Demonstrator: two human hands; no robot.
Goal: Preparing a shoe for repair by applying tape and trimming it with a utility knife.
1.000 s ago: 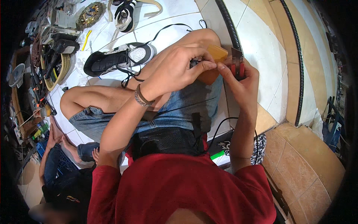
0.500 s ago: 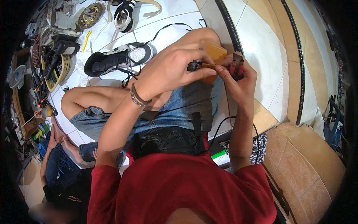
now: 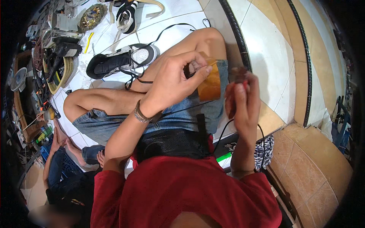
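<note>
My left hand [image 3: 176, 78] pinches a flat amber-brown sheet [image 3: 210, 85] that hangs over my bent knee. Something dark [image 3: 186, 71] sits inside the curl of its fingers, too hidden to name. To the right of the sheet and apart from it, my right hand [image 3: 243, 100] is closed round a small red and dark tool [image 3: 240, 78]. Motion blurs that tool, so its kind is unclear. A black and white shoe [image 3: 142, 56] with loose black laces lies on the tiles beyond my left forearm.
Another shoe [image 3: 126, 17] stands at the far edge. On the left are a yellow basket [image 3: 67, 72] of tools, a dark heat-gun-shaped tool [image 3: 62, 48] and a bag of small pieces [image 3: 93, 17]. Another person [image 3: 70, 188] sits at lower left. A black-edged step [image 3: 236, 32] runs along the right.
My hands have moved apart. The right hand with its red tool has dropped away from the amber sheet, which now hangs from my left hand with more of its face showing.
</note>
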